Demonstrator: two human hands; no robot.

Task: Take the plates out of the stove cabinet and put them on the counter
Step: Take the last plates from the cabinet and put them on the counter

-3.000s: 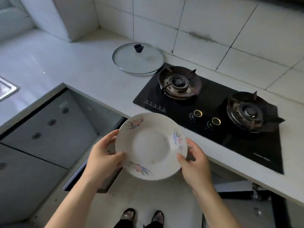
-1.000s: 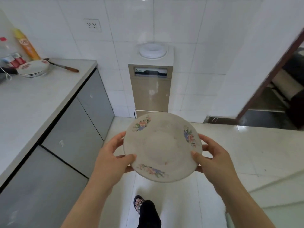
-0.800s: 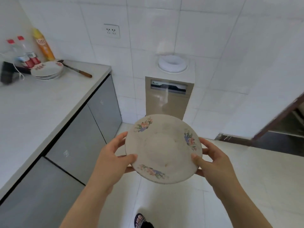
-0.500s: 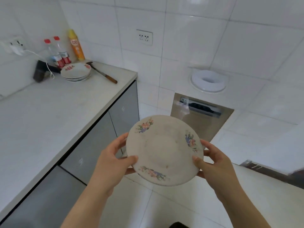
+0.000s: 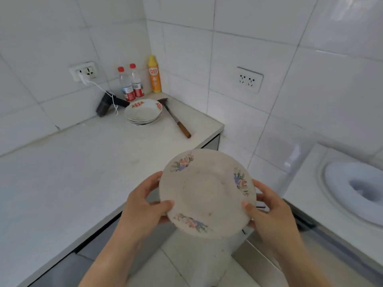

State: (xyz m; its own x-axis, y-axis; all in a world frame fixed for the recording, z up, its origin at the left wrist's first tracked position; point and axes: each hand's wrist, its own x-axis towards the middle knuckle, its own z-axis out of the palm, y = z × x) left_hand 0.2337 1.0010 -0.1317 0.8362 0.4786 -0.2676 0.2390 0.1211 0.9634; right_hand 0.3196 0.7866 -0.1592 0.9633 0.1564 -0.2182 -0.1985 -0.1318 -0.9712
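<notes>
I hold a white plate point(image 5: 207, 193) with three flower sprays on its rim between both my hands, in the air just off the front edge of the white surface point(image 5: 72, 172), above the floor. Its face is tipped toward me. My left hand point(image 5: 145, 206) grips the plate's left edge, with the thumb laid over the rim near the lower flower spray and the fingers curled behind it. My right hand point(image 5: 269, 212) grips the right edge the same way, thumb on the rim and fingers underneath.

At the far corner of the surface sits a stack of plates point(image 5: 144, 110) with red marks on the rim, well apart from the one I carry. Just to the right of that stack lies a knife point(image 5: 176, 119) with a brown handle pointing toward the front edge. Behind the stack stand two clear bottles point(image 5: 131, 83) with red caps and a yellow bottle point(image 5: 154, 74) against the tiled wall. To their left a black device point(image 5: 104, 103) leans at the wall, and a white cable runs from it up to a wall socket point(image 5: 85, 71). A water dispenser point(image 5: 352, 189) stands to my right.
</notes>
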